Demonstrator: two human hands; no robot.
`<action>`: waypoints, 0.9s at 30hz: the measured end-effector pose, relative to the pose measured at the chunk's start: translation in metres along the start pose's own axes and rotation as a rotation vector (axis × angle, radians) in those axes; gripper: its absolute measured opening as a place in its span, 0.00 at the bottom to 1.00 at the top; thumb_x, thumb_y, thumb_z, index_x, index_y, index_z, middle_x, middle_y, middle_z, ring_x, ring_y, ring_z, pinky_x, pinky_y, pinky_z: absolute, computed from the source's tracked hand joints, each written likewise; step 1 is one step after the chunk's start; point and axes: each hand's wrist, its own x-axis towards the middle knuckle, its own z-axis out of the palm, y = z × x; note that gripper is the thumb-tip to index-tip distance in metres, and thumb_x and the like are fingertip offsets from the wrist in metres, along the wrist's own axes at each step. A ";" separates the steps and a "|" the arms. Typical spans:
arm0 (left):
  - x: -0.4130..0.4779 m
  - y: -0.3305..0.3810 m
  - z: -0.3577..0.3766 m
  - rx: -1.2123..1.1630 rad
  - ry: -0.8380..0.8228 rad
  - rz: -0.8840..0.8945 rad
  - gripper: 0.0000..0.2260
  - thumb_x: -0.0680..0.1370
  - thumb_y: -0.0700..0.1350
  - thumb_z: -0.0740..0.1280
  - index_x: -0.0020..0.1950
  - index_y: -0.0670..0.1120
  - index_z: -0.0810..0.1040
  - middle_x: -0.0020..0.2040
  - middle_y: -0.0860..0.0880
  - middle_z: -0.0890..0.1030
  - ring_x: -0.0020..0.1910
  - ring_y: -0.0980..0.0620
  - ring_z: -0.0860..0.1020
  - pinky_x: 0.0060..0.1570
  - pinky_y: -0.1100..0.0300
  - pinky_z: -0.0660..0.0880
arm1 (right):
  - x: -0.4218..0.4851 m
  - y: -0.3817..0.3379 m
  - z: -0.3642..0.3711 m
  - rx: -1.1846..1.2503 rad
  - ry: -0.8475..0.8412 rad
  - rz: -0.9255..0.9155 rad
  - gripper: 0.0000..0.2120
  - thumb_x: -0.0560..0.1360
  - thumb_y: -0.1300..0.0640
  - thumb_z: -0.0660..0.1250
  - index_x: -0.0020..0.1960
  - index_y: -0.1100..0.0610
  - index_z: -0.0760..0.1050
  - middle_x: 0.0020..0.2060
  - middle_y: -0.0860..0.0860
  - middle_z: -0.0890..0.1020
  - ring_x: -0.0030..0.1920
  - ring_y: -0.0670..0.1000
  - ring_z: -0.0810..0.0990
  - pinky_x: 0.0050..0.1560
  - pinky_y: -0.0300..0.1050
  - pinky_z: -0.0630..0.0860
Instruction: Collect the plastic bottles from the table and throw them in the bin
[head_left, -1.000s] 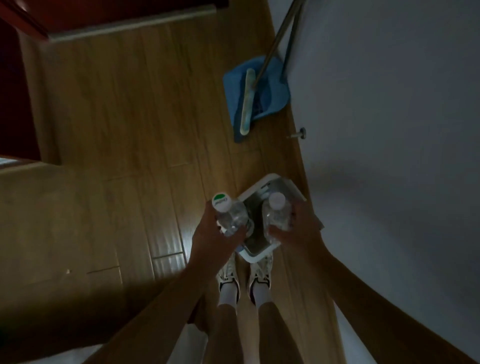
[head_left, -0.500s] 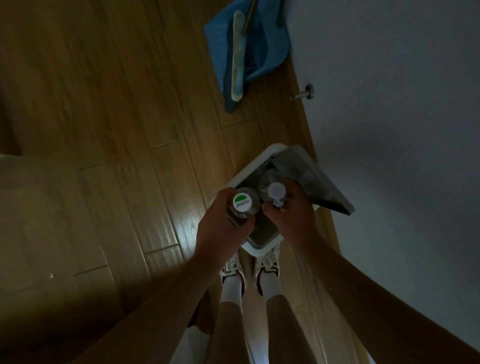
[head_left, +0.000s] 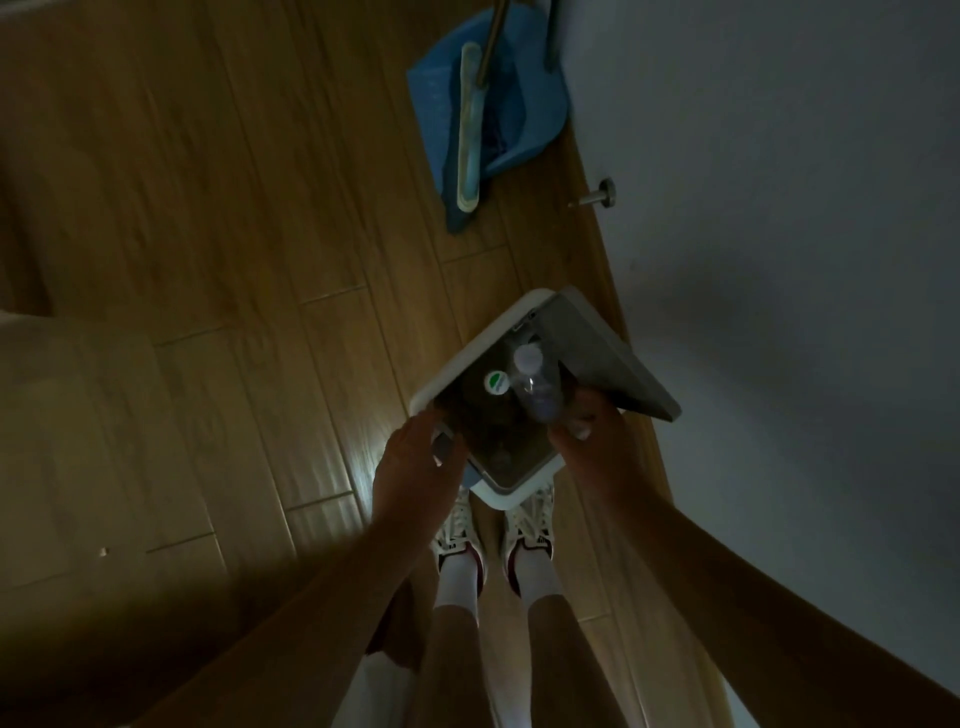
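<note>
The bin (head_left: 504, 499), lid (head_left: 608, 364) up, holds a green-capped bottle (head_left: 496, 383) and a white-capped bottle (head_left: 535, 382). Left hand (head_left: 415, 467) loose, empty; right hand (head_left: 592, 447) by the white-capped bottle's base, grip unclear

No legible txt; green-white logo on bottle cap (head_left: 496, 383) too blurry

Square, white-rimmed bin (head_left: 447, 396) on the floor, its grey lid (head_left: 605, 364) raised along the 2 o'clock edge. Inside are two plastic bottles, caps uppermost. The green-and-white-capped bottle (head_left: 496, 383), body lost in shadow, is just at 9 o'clock of the clear, white-capped bottle (head_left: 539, 388), which slants with its cap toward 11 o'clock.
</note>
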 end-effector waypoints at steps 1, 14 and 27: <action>-0.005 -0.003 -0.003 0.017 -0.009 -0.015 0.14 0.82 0.53 0.63 0.66 0.51 0.76 0.60 0.54 0.81 0.58 0.56 0.78 0.55 0.59 0.75 | -0.003 0.000 -0.003 0.009 -0.023 0.029 0.07 0.75 0.63 0.69 0.52 0.59 0.75 0.44 0.52 0.80 0.43 0.48 0.79 0.45 0.45 0.76; -0.128 -0.033 -0.108 -0.094 -0.072 -0.283 0.05 0.82 0.49 0.64 0.52 0.54 0.79 0.48 0.47 0.82 0.39 0.51 0.80 0.38 0.58 0.75 | -0.107 -0.046 -0.095 -0.130 -0.354 0.173 0.14 0.82 0.61 0.60 0.65 0.66 0.74 0.57 0.58 0.78 0.49 0.50 0.78 0.47 0.35 0.73; -0.324 0.020 -0.202 -0.285 0.168 -0.170 0.05 0.82 0.52 0.64 0.51 0.59 0.79 0.50 0.49 0.84 0.51 0.50 0.82 0.52 0.50 0.80 | -0.238 -0.137 -0.173 -0.292 -0.360 -0.010 0.15 0.80 0.51 0.62 0.63 0.55 0.76 0.58 0.53 0.80 0.58 0.54 0.79 0.61 0.51 0.75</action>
